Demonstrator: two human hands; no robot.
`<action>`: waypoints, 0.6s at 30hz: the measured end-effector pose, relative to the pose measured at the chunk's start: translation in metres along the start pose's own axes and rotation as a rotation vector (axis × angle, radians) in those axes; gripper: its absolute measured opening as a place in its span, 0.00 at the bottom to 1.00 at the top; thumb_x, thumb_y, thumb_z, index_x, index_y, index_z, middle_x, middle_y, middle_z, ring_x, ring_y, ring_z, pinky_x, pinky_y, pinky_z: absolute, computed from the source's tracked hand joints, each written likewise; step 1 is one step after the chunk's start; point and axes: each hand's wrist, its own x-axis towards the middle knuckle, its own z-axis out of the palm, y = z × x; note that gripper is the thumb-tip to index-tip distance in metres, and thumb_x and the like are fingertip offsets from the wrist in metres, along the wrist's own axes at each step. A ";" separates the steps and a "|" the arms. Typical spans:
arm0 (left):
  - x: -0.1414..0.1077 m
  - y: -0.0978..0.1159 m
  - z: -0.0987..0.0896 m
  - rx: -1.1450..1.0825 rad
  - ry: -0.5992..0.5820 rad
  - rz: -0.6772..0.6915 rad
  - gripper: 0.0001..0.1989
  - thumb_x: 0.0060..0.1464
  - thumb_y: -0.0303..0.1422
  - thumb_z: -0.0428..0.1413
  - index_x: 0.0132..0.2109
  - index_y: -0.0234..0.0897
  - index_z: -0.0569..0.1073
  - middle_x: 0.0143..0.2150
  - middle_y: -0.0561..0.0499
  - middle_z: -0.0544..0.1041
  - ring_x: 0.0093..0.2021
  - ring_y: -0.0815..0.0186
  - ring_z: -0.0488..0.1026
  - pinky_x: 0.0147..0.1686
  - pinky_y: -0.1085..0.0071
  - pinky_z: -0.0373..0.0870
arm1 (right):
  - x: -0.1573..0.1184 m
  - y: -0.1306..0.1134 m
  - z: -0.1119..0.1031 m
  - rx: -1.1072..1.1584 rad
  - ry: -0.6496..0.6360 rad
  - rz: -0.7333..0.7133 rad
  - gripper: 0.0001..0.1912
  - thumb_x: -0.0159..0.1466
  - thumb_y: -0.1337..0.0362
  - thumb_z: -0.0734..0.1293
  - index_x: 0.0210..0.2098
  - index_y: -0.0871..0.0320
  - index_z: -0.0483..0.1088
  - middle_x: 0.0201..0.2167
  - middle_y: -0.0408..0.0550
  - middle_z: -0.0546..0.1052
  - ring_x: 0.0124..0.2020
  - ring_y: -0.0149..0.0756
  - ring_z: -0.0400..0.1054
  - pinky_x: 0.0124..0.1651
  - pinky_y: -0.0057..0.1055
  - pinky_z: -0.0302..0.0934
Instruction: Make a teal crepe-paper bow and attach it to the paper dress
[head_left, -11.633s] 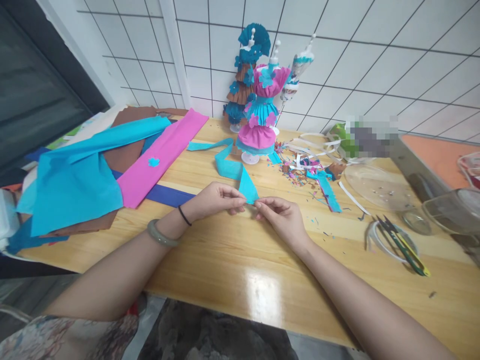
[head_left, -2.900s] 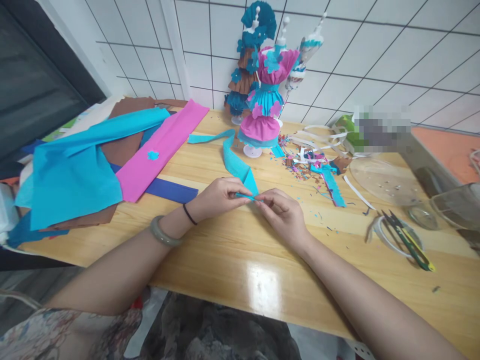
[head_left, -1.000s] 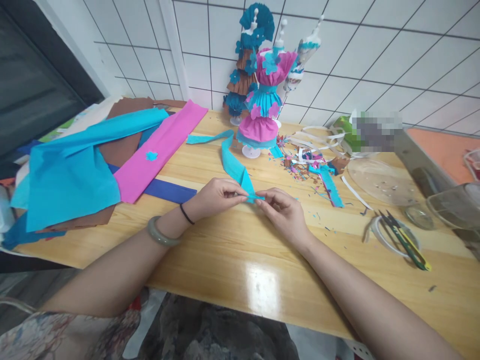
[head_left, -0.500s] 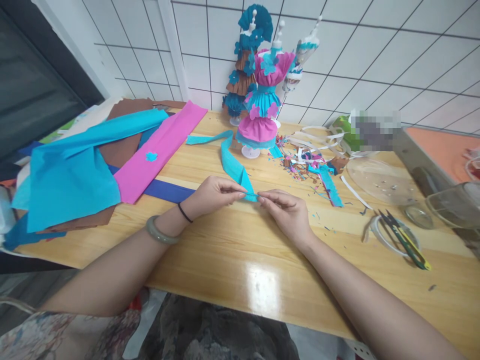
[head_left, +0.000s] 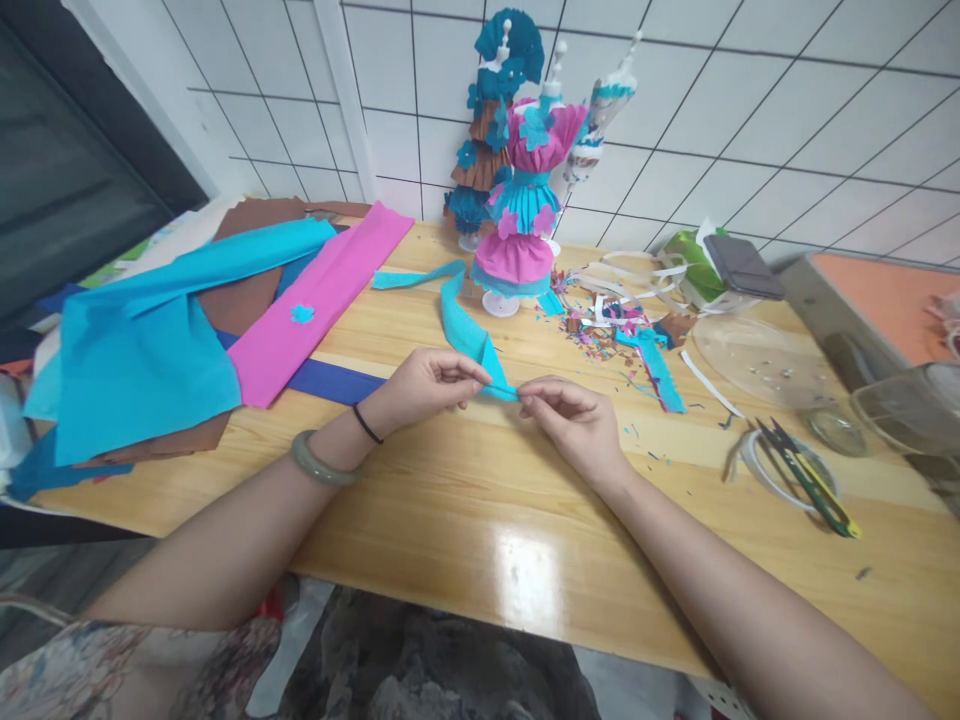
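A long turquoise crepe paper strip [head_left: 463,330] curls over the table, and its near end is pinched in both hands. My left hand [head_left: 439,385] grips the strip's edge between thumb and fingertips. Just to the right, my right hand [head_left: 570,415] pinches the very tip of the same strip. The short stretch between the hands looks narrow and folded or rolled. Behind the strip stands a decorated figure [head_left: 517,255] on a white round base, wearing tiers of pink and turquoise pleated paper with paper flowers.
Crepe paper sheets [head_left: 142,370] and a pink strip [head_left: 322,305] lie at left. Two more decorated figures stand behind, one brown and teal [head_left: 480,170]. Paper scraps [head_left: 600,330], thread snips [head_left: 806,480], a tape roll [head_left: 750,465], a clear dish [head_left: 757,360] and a phone [head_left: 742,266] are at right.
My hands have moved slightly apart along the strip's end, so a little more of the turquoise edge shows between them. Other things on the table lie as before.
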 end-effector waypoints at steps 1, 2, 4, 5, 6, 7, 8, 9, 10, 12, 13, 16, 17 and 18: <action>0.000 0.000 0.000 0.009 -0.001 -0.003 0.09 0.48 0.31 0.57 0.36 0.30 0.75 0.23 0.52 0.72 0.21 0.75 0.67 0.21 0.79 0.62 | 0.000 -0.001 0.000 0.004 -0.001 0.015 0.04 0.54 0.66 0.68 0.30 0.57 0.74 0.26 0.44 0.75 0.25 0.28 0.67 0.29 0.25 0.62; 0.000 0.000 0.000 0.018 -0.001 -0.008 0.09 0.48 0.31 0.56 0.36 0.30 0.75 0.22 0.53 0.71 0.21 0.75 0.67 0.21 0.79 0.62 | 0.000 -0.001 0.000 0.007 -0.002 0.032 0.04 0.54 0.66 0.68 0.30 0.57 0.74 0.25 0.44 0.75 0.24 0.28 0.67 0.29 0.25 0.62; 0.000 0.001 0.000 0.032 -0.005 -0.021 0.09 0.48 0.30 0.56 0.36 0.30 0.75 0.21 0.53 0.71 0.21 0.74 0.67 0.21 0.79 0.63 | 0.001 -0.001 0.000 0.010 -0.005 0.066 0.04 0.54 0.66 0.68 0.30 0.58 0.74 0.23 0.43 0.74 0.24 0.28 0.68 0.30 0.25 0.63; -0.001 0.002 0.000 0.036 -0.008 -0.026 0.09 0.48 0.30 0.56 0.36 0.30 0.75 0.21 0.52 0.71 0.21 0.74 0.67 0.21 0.79 0.63 | 0.001 -0.001 0.000 0.012 -0.008 0.078 0.04 0.54 0.65 0.68 0.30 0.58 0.74 0.22 0.43 0.74 0.24 0.28 0.68 0.30 0.25 0.63; -0.001 0.002 0.000 0.039 -0.011 -0.029 0.09 0.48 0.30 0.56 0.36 0.29 0.75 0.21 0.52 0.72 0.21 0.74 0.68 0.22 0.79 0.64 | 0.001 -0.001 0.000 0.014 -0.010 0.085 0.04 0.54 0.65 0.68 0.30 0.58 0.74 0.22 0.43 0.74 0.24 0.28 0.68 0.30 0.26 0.63; -0.001 0.003 0.000 0.042 -0.012 -0.031 0.09 0.48 0.30 0.56 0.36 0.29 0.75 0.21 0.52 0.72 0.22 0.74 0.68 0.22 0.78 0.64 | 0.001 -0.001 0.000 0.017 -0.013 0.088 0.04 0.54 0.65 0.68 0.30 0.58 0.73 0.23 0.43 0.75 0.24 0.29 0.68 0.30 0.26 0.63; -0.001 0.004 0.000 0.046 -0.014 -0.032 0.09 0.48 0.30 0.56 0.36 0.29 0.75 0.22 0.52 0.72 0.22 0.73 0.69 0.23 0.78 0.65 | 0.001 -0.001 0.000 0.019 -0.019 0.090 0.05 0.54 0.65 0.68 0.30 0.58 0.73 0.23 0.43 0.75 0.24 0.29 0.68 0.31 0.26 0.63; -0.001 0.004 -0.001 0.048 -0.017 -0.032 0.09 0.48 0.30 0.56 0.36 0.29 0.75 0.22 0.51 0.73 0.22 0.73 0.69 0.23 0.78 0.65 | 0.001 -0.001 -0.001 0.020 -0.025 0.091 0.05 0.54 0.65 0.68 0.31 0.58 0.73 0.23 0.43 0.75 0.25 0.29 0.68 0.31 0.26 0.63; -0.001 0.005 -0.001 0.049 -0.021 -0.029 0.09 0.48 0.30 0.56 0.36 0.28 0.75 0.22 0.51 0.73 0.23 0.73 0.69 0.24 0.77 0.66 | 0.001 -0.001 -0.001 0.020 -0.031 0.090 0.05 0.54 0.64 0.67 0.31 0.58 0.73 0.23 0.43 0.75 0.25 0.29 0.69 0.31 0.26 0.63; -0.002 0.007 -0.002 0.045 -0.037 -0.023 0.09 0.47 0.30 0.56 0.37 0.28 0.75 0.23 0.50 0.74 0.24 0.72 0.70 0.26 0.76 0.66 | 0.001 -0.002 -0.002 0.013 -0.048 0.085 0.06 0.55 0.64 0.67 0.32 0.58 0.73 0.24 0.44 0.75 0.26 0.29 0.69 0.32 0.26 0.63; -0.002 0.008 -0.002 0.041 -0.047 -0.021 0.10 0.48 0.30 0.56 0.37 0.28 0.75 0.24 0.50 0.74 0.25 0.71 0.70 0.26 0.76 0.67 | 0.000 -0.003 -0.002 0.006 -0.059 0.083 0.06 0.55 0.64 0.67 0.33 0.58 0.73 0.25 0.44 0.75 0.26 0.29 0.69 0.32 0.26 0.63; -0.002 0.009 -0.002 0.039 -0.044 -0.015 0.10 0.47 0.32 0.57 0.36 0.29 0.75 0.25 0.50 0.74 0.25 0.71 0.70 0.27 0.76 0.67 | 0.000 -0.004 -0.001 -0.023 -0.065 0.059 0.07 0.56 0.63 0.67 0.32 0.59 0.74 0.26 0.45 0.75 0.27 0.30 0.68 0.31 0.27 0.62; -0.002 0.008 -0.002 0.044 -0.027 -0.011 0.10 0.47 0.33 0.58 0.34 0.29 0.75 0.25 0.50 0.74 0.25 0.72 0.70 0.26 0.76 0.67 | 0.000 -0.003 -0.001 -0.031 -0.056 0.047 0.07 0.56 0.62 0.67 0.31 0.59 0.73 0.26 0.46 0.75 0.26 0.30 0.67 0.31 0.27 0.61; -0.001 0.008 -0.001 0.050 -0.008 -0.009 0.10 0.46 0.34 0.58 0.33 0.29 0.75 0.25 0.50 0.74 0.25 0.72 0.70 0.26 0.76 0.66 | 0.000 -0.002 0.000 -0.037 -0.047 0.035 0.06 0.56 0.62 0.67 0.30 0.59 0.73 0.26 0.46 0.74 0.26 0.30 0.67 0.30 0.27 0.61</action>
